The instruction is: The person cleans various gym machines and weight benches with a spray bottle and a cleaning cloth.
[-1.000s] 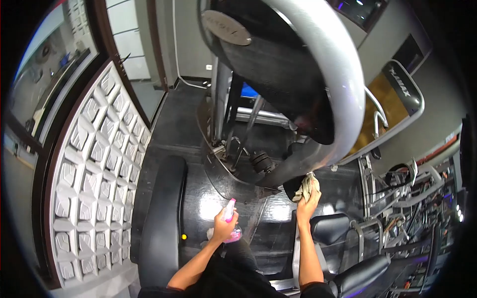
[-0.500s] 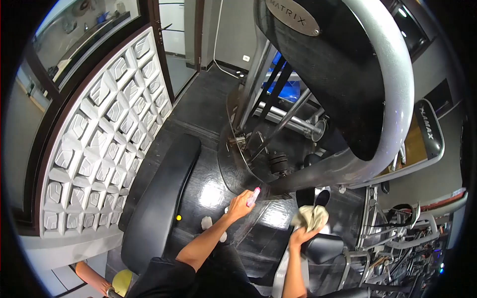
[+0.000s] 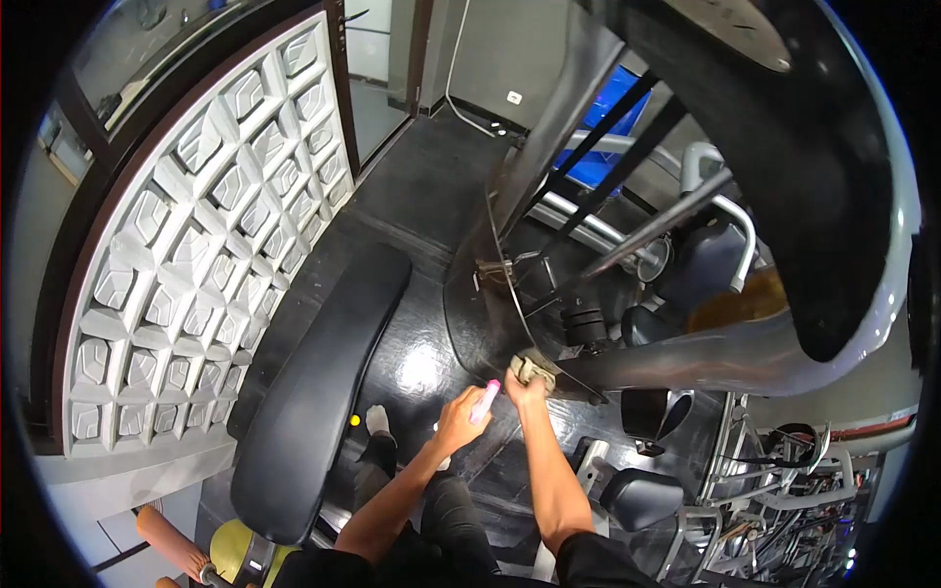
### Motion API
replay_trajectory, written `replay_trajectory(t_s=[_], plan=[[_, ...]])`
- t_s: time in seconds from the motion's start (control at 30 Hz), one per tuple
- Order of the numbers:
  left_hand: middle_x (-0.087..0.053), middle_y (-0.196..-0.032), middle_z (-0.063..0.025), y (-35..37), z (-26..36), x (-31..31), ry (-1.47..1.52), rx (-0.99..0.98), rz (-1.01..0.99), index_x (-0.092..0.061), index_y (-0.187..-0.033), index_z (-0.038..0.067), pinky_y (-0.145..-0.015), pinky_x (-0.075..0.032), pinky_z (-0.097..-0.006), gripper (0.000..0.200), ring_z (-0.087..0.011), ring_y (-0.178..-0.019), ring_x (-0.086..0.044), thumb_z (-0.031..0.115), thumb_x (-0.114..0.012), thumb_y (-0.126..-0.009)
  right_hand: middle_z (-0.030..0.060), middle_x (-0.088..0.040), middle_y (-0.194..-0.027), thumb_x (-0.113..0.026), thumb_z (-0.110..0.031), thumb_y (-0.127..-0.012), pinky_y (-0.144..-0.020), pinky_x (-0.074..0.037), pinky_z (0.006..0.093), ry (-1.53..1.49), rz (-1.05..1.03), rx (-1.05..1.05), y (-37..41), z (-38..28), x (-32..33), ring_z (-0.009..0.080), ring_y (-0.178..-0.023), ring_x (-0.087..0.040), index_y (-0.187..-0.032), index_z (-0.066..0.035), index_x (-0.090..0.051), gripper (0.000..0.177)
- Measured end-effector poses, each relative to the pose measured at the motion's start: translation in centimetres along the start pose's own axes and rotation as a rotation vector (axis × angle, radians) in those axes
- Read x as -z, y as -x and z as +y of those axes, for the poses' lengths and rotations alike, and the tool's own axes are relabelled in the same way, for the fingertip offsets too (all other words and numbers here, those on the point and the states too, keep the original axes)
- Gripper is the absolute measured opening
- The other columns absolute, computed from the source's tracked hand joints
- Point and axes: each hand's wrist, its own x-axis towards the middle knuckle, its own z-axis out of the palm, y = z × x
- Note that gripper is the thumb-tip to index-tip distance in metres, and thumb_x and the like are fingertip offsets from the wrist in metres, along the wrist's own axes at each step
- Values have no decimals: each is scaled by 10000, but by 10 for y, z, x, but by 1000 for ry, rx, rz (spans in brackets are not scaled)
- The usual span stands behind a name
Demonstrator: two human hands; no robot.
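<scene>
My left hand (image 3: pixel 459 419) is closed around a small pink-and-white bottle (image 3: pixel 485 403), its pink end pointing up and away from me. Close to its right, my right hand (image 3: pixel 527 389) grips a bunched beige cloth (image 3: pixel 532 367). That cloth lies against the lower edge of the dark curved panel (image 3: pixel 480 323) of the gym machine, where the thick grey frame tube (image 3: pixel 676 355) meets it. Fingers of the right hand are partly hidden by the cloth.
A long black padded bench (image 3: pixel 319 392) stands at left beside the white patterned wall (image 3: pixel 211 225). On the floor is a yellow ball (image 3: pixel 355 420). A black seat pad (image 3: pixel 642 495) sits at lower right, with more gym equipment (image 3: pixel 784 510) beyond.
My right hand has swung left and forward with the cloth, from above the seat pad to the machine's panel. My left hand has drawn slightly back with the bottle. The view has shifted.
</scene>
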Motion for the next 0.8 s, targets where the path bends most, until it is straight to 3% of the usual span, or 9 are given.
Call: replay_trajectory(t_s=[0.17, 0.27, 0.4, 0.43, 0.47, 0.53, 0.67, 0.77, 0.8], plan=[[-608, -924, -137, 13, -12, 37, -29, 38, 92, -586, -1035, 49, -676, -519, -446, 301, -384, -833, -632, 78, -682, -751, 120, -694, -1009, -432, -276, -960, -902, -512, 465, 118, -95, -396, -12, -14, -1, 328, -960, -656, -1022, -55, -665, 327], [-605, -917, -139, 18, -17, 48, -29, 36, 77, -584, -1015, 44, -680, -518, -443, 282, -388, -835, -629, 73, -678, -751, 127, -681, -990, -420, -277, -973, -832, -541, 449, 38, -49, -114, 21, -68, 6, 294, -858, -656, -1070, -43, -625, 326], [-585, -870, -148, 20, -20, 50, 45, 57, 123, -576, -974, 23, -665, -502, -421, 253, -382, -783, -617, 38, -666, -739, 43, -591, -646, -476, -213, -893, -756, -512, 368, 132, -264, 248, 55, -90, 2, 204, -584, -576, -651, -91, -550, 281], [-571, -832, -147, 21, -21, 48, 76, 47, 159, -572, -954, 11, -653, -494, -403, 241, -372, -741, -609, 20, -662, -730, 25, -590, -644, -464, -206, -890, -746, -503, 357, 308, -1094, 207, 50, -77, 4, 198, -577, -564, -666, -107, -568, 266], [-571, -832, -147, 23, -23, 47, 81, 53, 158, -572, -954, 11, -653, -494, -403, 241, -372, -741, -609, 20, -662, -730, 14, -601, -710, -440, -193, -898, -752, -504, 363, 328, -1136, 62, 40, -65, 0, 173, -660, -579, -721, -96, -574, 242], [-569, -828, -146, 25, -26, 48, 117, 65, 177, -571, -940, 7, -655, -487, -395, 232, -362, -731, -605, 15, -663, -728, 3, -573, -719, -426, -170, -905, -712, -502, 327, 198, 182, 310, 82, 4, -61, 146, -674, -560, -727, -105, -552, 227], [-569, -838, -155, 34, -31, 60, 120, 127, 168, -577, -945, 4, -669, -489, -394, 234, -361, -749, -608, 6, -663, -727, 76, -586, -738, -447, -148, -914, -648, -481, 322, 375, -526, -236, -23, 51, -45, 211, -675, -540, -824, -45, -602, 206], [-596, -915, -160, 41, -33, 80, 88, 110, 155, -577, -1004, 24, -664, -498, -431, 272, -407, -812, -613, 30, -656, -744, 95, -637, -879, -538, -97, -889, -800, -538, 384, 36, -631, -703, -39, 110, -148, 239, -857, -612, -879, -26, -641, 125], [-596, -919, -160, 42, -33, 87, 86, 122, 158, -580, -1009, 24, -669, -500, -430, 275, -408, -815, -613, 28, -655, -744, 102, -644, -901, -551, -74, -881, -806, -541, 390, 56, -409, -586, -50, 118, -176, 240, -875, -614, -914, -16, -650, 119]])
